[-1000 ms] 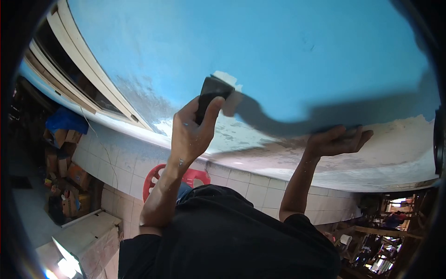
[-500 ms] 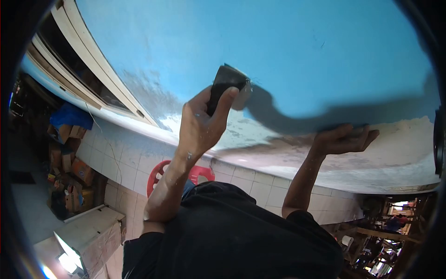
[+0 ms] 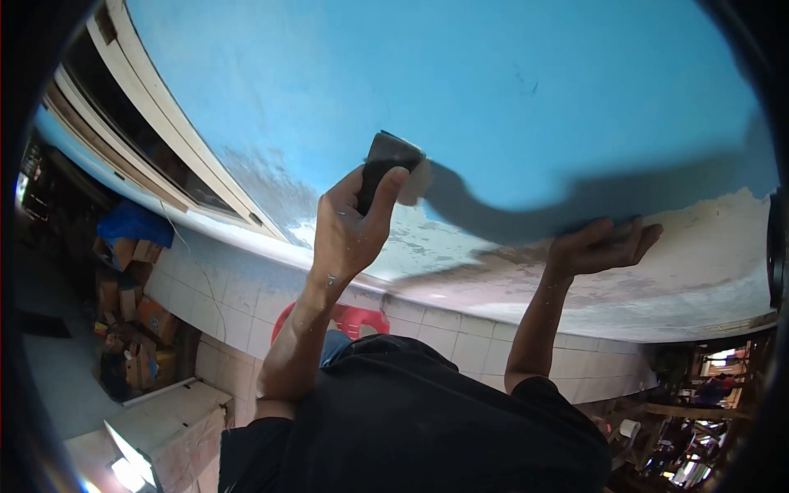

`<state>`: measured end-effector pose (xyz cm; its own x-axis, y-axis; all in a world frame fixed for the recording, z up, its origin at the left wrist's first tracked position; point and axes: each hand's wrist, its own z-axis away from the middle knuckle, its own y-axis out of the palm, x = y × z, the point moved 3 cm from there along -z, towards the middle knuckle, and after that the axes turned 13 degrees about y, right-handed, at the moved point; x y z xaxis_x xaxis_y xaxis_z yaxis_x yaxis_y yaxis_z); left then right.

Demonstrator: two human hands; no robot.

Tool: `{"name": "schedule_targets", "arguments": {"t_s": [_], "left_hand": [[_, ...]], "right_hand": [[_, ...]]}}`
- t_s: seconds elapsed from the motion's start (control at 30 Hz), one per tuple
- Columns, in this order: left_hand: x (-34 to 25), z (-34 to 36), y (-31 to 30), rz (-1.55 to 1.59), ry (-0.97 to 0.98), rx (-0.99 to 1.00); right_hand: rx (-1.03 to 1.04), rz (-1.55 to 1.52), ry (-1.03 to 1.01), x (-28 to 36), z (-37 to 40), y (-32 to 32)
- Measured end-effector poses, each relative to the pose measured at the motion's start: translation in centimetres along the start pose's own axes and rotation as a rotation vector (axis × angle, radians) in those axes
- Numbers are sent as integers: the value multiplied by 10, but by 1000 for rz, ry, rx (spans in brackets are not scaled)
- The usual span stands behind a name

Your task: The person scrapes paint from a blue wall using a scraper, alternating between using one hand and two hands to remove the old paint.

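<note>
My left hand (image 3: 353, 226) is closed around a black, flat scraper (image 3: 392, 154), its thumb laid along the near side. The tool's far edge is against the blue painted wall (image 3: 460, 74), above a patch of bare, whitish plaster (image 3: 444, 238). To the right, my right hand (image 3: 604, 246) rests by the lower wall, palm turned up, its fingers stretched out and slightly bent. No object shows in it. Small pale flecks dot my left wrist and forearm.
A red plastic chair (image 3: 362, 319) stands below me on the tiled floor (image 3: 427, 324). A white-framed window (image 3: 177, 135) is at the left. Cardboard boxes (image 3: 152, 320), a blue sheet (image 3: 136, 226) and a lit lamp (image 3: 127, 472) lie further left. Cluttered wooden racks (image 3: 690, 411) are at lower right.
My left hand and the scraper have moved slightly left and down in view, off a spot where paint bits were lifting. The right hand stays in nearly the same place. The view has shifted slightly.
</note>
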<state>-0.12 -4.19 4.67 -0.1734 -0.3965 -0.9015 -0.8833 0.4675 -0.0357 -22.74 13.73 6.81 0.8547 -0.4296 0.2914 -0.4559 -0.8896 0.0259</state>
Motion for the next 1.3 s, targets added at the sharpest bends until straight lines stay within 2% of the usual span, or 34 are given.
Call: {"name": "schedule_targets", "arguments": {"t_s": [0.23, 0.4, 0.47, 0.57, 0.67, 0.73, 0.8, 0.87, 0.9, 1.0, 1.03, 1.1, 1.17, 1.23, 1.27, 1.3], "left_hand": [[-5, 4, 5, 5, -63, 36], [67, 38, -7, -250, -44, 75], [104, 57, -23, -410, -86, 181], [143, 81, -46, -659, -101, 464], [186, 104, -75, -717, -158, 669], [215, 117, -102, -714, -463, 844], [239, 131, -135, -721, -503, 874], [245, 128, -150, -698, -465, 858], [239, 126, -153, -676, -417, 833], [235, 120, -158, -656, -236, 801], [233, 115, -151, -650, -164, 792], [226, 106, -133, -543, -215, 785], [205, 96, -107, -361, -292, 796], [181, 94, -84, -132, -369, 799], [170, 93, -75, -17, -408, 797], [162, 91, -70, 4, -435, 862]], "right_hand": [[9, -24, 2, -1, -1, -3], [-15, -78, -15, -5, 6, -3], [14, -73, -4, -11, 20, -2], [73, 46, 60, -17, 53, -7], [144, 168, 113, -27, 112, -10], [231, 202, 159, -31, 164, -21], [417, 266, 340, -31, 222, -40], [853, 484, 682, -12, 264, -71], [1212, 481, 904, -14, 304, -87], [1942, 140, 1148, 3, 379, -114], [1779, -14, 1187, 23, 385, -114], [1705, -25, 1037, 64, 372, -104], [1616, -289, 1111, 112, 324, -84], [1391, -531, 1092, 144, 306, -67], [1391, -495, 1022, 156, 290, -61], [1393, -553, 1134, 164, 285, -55]]}}
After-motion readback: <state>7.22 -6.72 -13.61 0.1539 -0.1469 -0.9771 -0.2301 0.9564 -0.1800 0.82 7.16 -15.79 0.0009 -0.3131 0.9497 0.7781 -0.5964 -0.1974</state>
